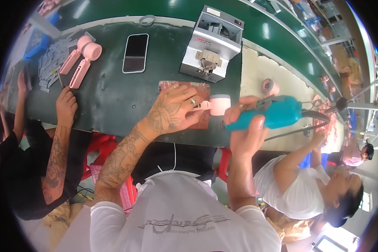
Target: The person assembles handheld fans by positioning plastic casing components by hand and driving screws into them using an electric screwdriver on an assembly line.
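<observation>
My left hand [172, 110] is closed over the narrow handle of a pink device with a round, grey-rimmed head [219, 105]. It holds the device down on a worn reddish mat [204, 122], and my fingers hide most of the handle. My right hand [248, 136] wraps around a teal electric screwdriver [281, 114], which lies sideways beside the device's head, its cable leading off to the right. The driver's tip is too unclear to tell whether it touches the device.
A silver screw-feeding machine [214, 46] stands beyond the mat. A phone [135, 53] lies left of it, then pink devices [85, 54] and a pile of grey strips [54, 59]. Another pink round part [270, 87] sits to the right. Co-workers sit on both sides, arms on the bench.
</observation>
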### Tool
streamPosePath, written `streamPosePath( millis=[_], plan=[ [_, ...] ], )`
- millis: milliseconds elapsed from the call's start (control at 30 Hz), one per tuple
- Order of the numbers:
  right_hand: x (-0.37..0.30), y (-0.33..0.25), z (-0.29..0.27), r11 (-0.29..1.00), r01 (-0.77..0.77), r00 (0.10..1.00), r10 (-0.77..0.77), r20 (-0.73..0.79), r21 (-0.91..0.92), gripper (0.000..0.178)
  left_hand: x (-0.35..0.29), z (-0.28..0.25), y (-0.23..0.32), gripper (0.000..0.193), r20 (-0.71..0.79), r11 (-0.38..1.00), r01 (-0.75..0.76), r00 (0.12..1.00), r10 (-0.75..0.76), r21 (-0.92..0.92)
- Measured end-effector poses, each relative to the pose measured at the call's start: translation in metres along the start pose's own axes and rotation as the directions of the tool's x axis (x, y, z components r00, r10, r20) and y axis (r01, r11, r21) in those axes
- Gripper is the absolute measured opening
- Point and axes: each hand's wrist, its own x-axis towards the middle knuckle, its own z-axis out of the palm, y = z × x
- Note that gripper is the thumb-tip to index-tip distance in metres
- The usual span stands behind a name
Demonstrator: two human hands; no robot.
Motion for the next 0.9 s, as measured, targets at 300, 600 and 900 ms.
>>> streamPosePath(
  millis=[300, 600, 900],
  plan=[
    [0.104, 0.026, 0.043, 0.945, 0.299, 0.954, -0.294, 0.054, -0.131, 0.064, 0.013, 0.001, -0.01, 0.023, 0.101, 0.998, 0.051, 0.994, -0.049, -0.022],
    [0.124, 0.063, 0.057, 0.9, 0.399, 0.913, -0.373, 0.164, -0.174, 0.042, -0.002, 0.008, 0.0, 0.048, 0.083, 0.992, 0.124, 0.989, -0.121, -0.035],
    [0.089, 0.036, 0.048, 0.977, 0.157, 0.987, -0.152, 0.044, -0.146, 0.038, -0.001, 0.006, -0.002, 0.053, 0.101, 0.984, 0.175, 0.98, -0.171, -0.04]
  ],
)
